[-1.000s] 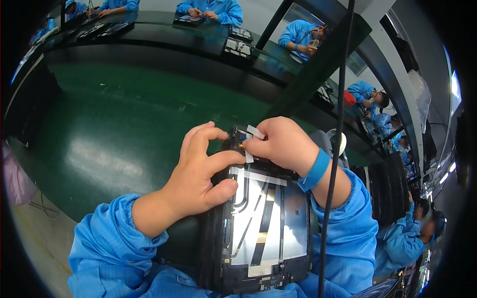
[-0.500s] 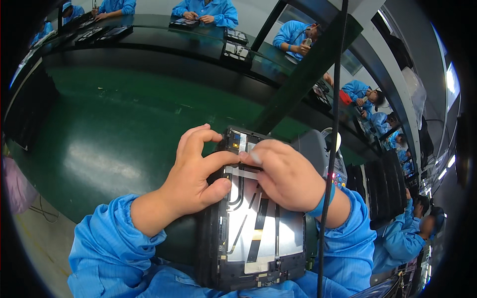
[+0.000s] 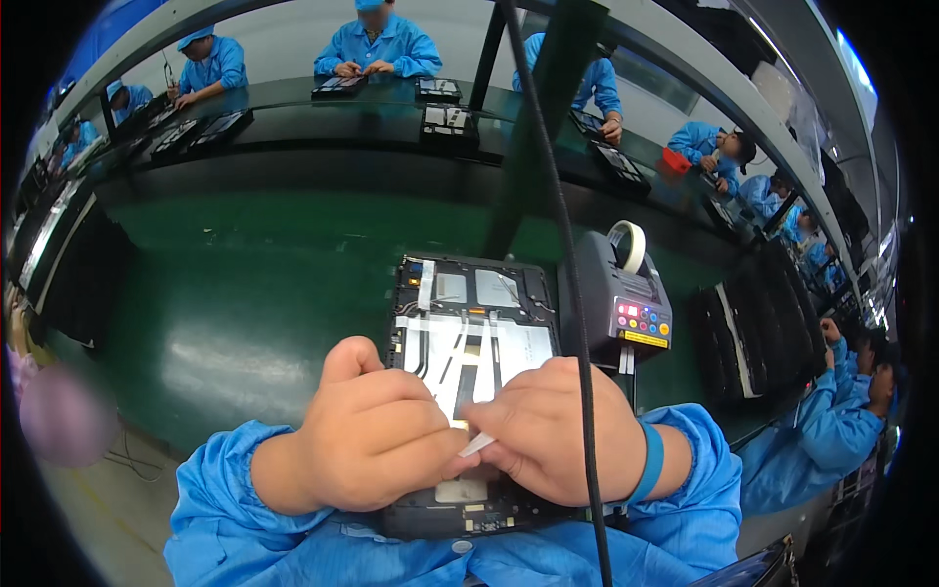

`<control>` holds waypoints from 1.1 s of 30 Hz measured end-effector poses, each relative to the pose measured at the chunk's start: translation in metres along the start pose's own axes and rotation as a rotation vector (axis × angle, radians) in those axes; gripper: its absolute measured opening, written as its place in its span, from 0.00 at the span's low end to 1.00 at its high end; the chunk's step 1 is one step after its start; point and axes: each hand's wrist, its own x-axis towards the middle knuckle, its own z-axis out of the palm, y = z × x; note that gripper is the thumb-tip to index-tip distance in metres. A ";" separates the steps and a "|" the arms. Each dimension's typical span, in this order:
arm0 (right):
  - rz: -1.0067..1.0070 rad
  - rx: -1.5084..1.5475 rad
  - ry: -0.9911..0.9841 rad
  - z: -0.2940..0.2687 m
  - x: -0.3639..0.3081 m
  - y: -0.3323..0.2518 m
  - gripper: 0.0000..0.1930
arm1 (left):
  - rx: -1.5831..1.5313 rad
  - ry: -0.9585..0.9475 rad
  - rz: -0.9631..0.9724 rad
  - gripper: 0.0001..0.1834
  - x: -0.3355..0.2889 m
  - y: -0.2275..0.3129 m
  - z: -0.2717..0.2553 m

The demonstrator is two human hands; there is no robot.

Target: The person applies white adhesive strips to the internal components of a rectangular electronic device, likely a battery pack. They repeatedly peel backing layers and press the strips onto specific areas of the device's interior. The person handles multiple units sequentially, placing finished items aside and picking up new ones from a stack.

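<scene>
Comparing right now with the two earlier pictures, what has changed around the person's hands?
The bare left hand came off the upper left edge of the flat black-and-silver device; it and the blue-banded right hand moved nearer the person, meeting at a thin white strip. The device still lies beneath them.

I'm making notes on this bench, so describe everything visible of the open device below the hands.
The device is a black-framed rectangle with its insides exposed: silvery, metal-looking panels, dark strips, a pale strip near its far left corner, and small components along the near edge. The frame looks like plastic. It lies lengthwise, left of the dispenser. The left hand and right hand hide part of its nearer half; whether they touch it is unclear.
</scene>
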 end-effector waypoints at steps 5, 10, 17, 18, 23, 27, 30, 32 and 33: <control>0.316 0.246 0.340 -0.010 -0.026 -0.012 0.17 | 0.026 -0.017 0.039 0.09 0.021 0.012 0.004; 0.159 0.199 0.201 -0.019 -0.055 0.009 0.07 | -0.063 -0.150 0.058 0.09 0.045 0.011 0.014; 0.797 0.844 0.465 -0.019 -0.059 0.055 0.05 | -0.111 -0.459 -0.317 0.15 0.091 -0.045 0.061; 0.789 0.909 0.471 -0.016 -0.057 0.069 0.06 | -0.113 -0.505 -0.259 0.16 0.094 -0.051 0.070; 0.778 1.070 0.411 -0.006 -0.054 0.111 0.12 | -0.053 -0.689 -0.047 0.18 0.095 -0.074 0.087; 0.768 0.959 0.399 0.000 -0.052 0.119 0.15 | -0.093 -0.627 -0.051 0.17 0.090 -0.077 0.076; 0.715 0.809 0.327 0.006 -0.038 0.130 0.21 | -0.095 -0.591 -0.089 0.17 0.083 -0.080 0.070; 0.713 0.674 0.242 0.009 -0.024 0.134 0.23 | -0.094 -0.561 -0.104 0.18 0.078 -0.080 0.070; 0.710 0.603 0.203 0.008 -0.019 0.136 0.25 | -0.096 -0.549 -0.105 0.18 0.078 -0.080 0.069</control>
